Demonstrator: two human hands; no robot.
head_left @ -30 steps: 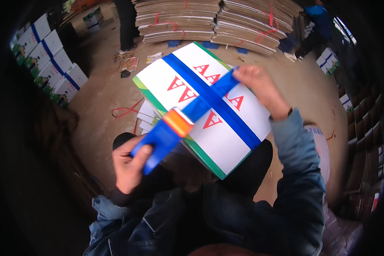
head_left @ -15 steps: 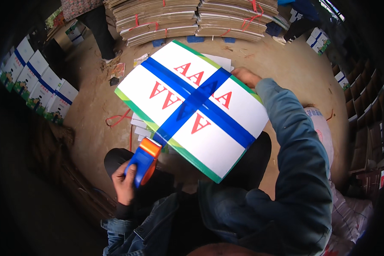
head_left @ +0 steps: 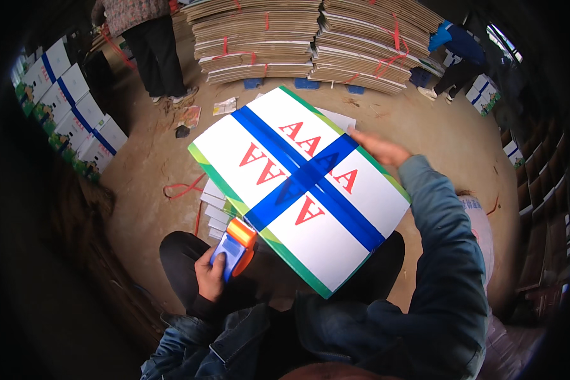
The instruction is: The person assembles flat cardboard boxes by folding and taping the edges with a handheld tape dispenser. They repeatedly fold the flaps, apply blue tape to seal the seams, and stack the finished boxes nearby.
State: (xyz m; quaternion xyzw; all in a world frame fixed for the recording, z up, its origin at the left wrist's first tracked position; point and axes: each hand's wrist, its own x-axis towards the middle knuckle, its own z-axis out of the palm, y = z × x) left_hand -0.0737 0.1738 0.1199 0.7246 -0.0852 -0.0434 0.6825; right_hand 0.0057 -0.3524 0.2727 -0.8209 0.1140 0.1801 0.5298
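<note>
Left hand (head_left: pixel 210 273) clenches dispenser (head_left: pixel 235 246) left of lower centre, right hand (head_left: pixel 381 149) lies straight-fingered, unclenched, at mid-frame box (head_left: pixel 326 221)'s upper-right edge; tape (head_left: pixel 306 177) could wrinkle or peel if the dispenser twists or box shifts.

White box (head_left: pixel 328 237), crossed blue tape (head_left: pixel 305 175)

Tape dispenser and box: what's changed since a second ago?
The tape dispenser has moved toward the person, off the near left edge of the box. The crosswise tape, stretched between hand and dispenser before, now lies across the top. The right hand released the tape's end; its straightened fingers are at the far right edge. Unchanged: left hand gripping the dispenser.
</note>
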